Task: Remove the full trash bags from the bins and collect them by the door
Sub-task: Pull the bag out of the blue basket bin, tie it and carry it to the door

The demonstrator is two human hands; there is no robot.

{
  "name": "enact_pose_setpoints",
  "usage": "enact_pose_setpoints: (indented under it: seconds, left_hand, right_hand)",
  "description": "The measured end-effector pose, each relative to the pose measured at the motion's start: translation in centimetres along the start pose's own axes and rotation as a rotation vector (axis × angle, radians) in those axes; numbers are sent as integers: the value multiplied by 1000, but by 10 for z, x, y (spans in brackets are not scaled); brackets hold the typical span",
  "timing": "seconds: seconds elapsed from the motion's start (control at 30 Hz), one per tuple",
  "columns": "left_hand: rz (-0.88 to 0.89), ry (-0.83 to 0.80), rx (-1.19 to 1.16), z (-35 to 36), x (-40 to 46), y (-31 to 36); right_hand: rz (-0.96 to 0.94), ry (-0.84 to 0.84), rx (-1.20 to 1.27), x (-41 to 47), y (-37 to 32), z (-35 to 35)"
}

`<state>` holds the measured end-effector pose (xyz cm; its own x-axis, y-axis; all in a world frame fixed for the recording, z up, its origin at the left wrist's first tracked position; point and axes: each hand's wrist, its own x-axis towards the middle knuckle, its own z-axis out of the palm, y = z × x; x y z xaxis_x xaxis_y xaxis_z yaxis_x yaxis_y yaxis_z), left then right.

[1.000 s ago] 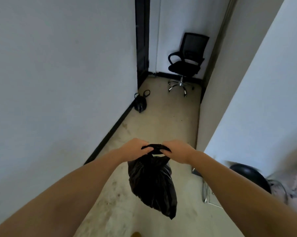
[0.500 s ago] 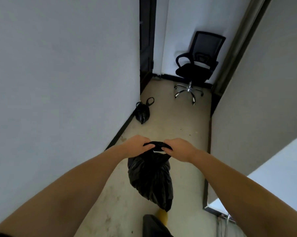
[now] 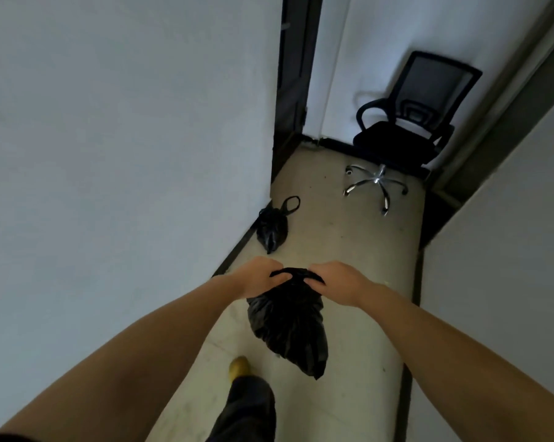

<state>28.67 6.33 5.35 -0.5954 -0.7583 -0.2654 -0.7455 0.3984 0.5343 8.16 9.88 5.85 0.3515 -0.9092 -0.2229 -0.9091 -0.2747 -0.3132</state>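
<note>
Both grips, left hand [image 3: 259, 275] and right hand [image 3: 339, 280], still hold the hanging trash bag [image 3: 288, 327] by its top. The second bag [image 3: 272, 228] by the door [image 3: 293, 74] ahead is now nearer; the drop-off seems close.

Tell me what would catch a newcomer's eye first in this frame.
First, the black trash bag hanging mid-frame, its top gripped by the left hand and the right hand. Next, a second, smaller black bag lying on the floor against the left wall, near the dark door. At the far end of the corridor stands a black office chair.
</note>
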Motion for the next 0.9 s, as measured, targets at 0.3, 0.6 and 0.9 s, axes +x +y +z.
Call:
enact_pose_setpoints:
  seconds: [0.3,0.6,0.9]
  left_hand:
    - [12,-57,-28,-80,147,-79]
    - [-81,-130,-27,-117,262,-155]
    - [-274,-183,56,-132,381,-258]
  right_hand:
    - [83,-16,94,157,53,-43]
    - [70,-135,224,286,96,-57]
    - [28,-311,314,447,138,-8]
